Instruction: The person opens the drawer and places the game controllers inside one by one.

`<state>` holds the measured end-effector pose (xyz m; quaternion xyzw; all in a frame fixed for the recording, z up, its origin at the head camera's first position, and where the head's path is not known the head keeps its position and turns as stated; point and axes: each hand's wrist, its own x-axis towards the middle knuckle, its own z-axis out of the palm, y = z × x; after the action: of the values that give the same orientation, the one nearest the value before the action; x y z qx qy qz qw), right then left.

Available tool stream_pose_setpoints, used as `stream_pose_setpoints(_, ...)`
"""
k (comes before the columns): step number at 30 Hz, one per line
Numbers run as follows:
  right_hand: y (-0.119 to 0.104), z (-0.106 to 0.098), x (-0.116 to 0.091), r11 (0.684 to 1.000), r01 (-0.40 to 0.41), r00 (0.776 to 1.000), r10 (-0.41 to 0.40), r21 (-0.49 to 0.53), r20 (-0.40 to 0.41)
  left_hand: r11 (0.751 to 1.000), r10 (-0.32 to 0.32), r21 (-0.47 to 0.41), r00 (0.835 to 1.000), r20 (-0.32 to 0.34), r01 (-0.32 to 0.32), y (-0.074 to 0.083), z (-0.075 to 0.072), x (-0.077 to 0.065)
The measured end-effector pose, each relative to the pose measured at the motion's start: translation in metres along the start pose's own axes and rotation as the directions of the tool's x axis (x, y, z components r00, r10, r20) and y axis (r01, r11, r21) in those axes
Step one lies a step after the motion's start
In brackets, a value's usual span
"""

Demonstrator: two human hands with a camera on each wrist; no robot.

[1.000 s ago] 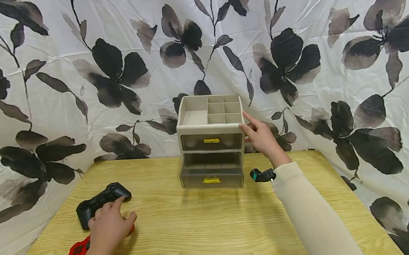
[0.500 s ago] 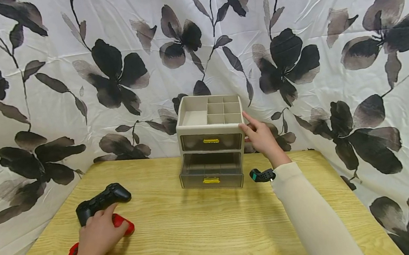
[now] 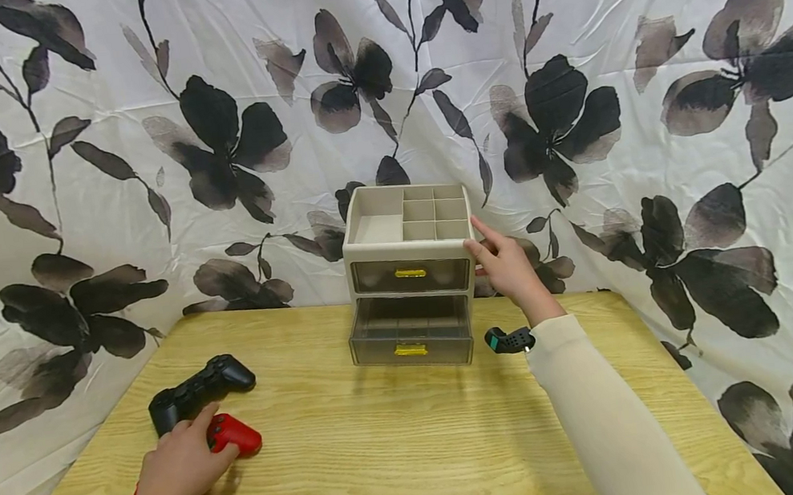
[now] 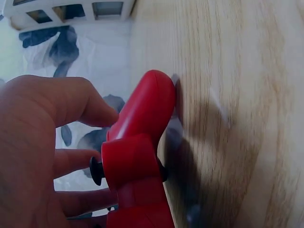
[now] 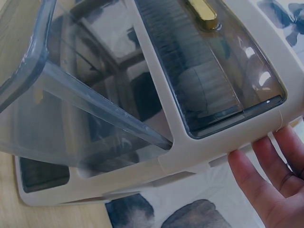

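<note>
A red game controller lies on the wooden table at the left, partly covered by my left hand. In the left wrist view, the thumb tip meets the controller's rounded grip, while the other fingers reach over its thumbstick side. Against the back wall stands a cream desktop organizer with its lower clear drawer pulled out. My right hand touches the organizer's right side near the top front corner. In the right wrist view, its fingertips rest along the cream edge beside the closed upper drawer.
A black game controller lies just beyond the red one. The organizer's top has one large compartment and several small ones. A floral cloth hangs behind and beside the wooden table.
My left hand has moved down and left over the red controller, uncovering its right grip and lowering toward it. The right hand and the organizer stay in place.
</note>
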<state>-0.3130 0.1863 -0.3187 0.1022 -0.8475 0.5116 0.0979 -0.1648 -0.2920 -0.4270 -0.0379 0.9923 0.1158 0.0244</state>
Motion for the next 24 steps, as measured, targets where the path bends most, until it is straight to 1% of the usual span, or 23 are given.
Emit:
stream_pose_setpoints(10, 0.002, -0.001, 0.000, 1.000, -0.007, 1.000, 0.007, 0.003, -0.001, 1.000, 0.022, -0.016, 0.999, 0.030, -0.022, -0.004, -0.002, 0.001)
stream_pose_setpoints(15, 0.002, -0.001, 0.000, 1.000, 0.000, 1.000, 0.000, -0.003, -0.002, 0.999, 0.031, -0.020, 0.997, 0.068, -0.030, -0.007, -0.001, 0.003)
stream_pose_setpoints(17, 0.002, -0.001, 0.000, 1.000, -0.004, 1.000, 0.003, -0.007, 0.000, 0.999, 0.034, -0.032, 0.995, 0.093, -0.031, -0.009, 0.000, 0.003)
stream_pose_setpoints(21, 0.001, -0.002, 0.000, 1.000, -0.005, 1.000, 0.005, -0.012, 0.005, 0.997, 0.061, -0.051, 0.991, 0.117, -0.055, -0.014, 0.000, 0.004)
stream_pose_setpoints(24, 0.001, -0.002, 0.001, 1.000, -0.006, 1.000, 0.006, -0.015, 0.005, 0.996, 0.078, -0.060, 0.990, 0.120, -0.072, -0.015, -0.001, 0.006)
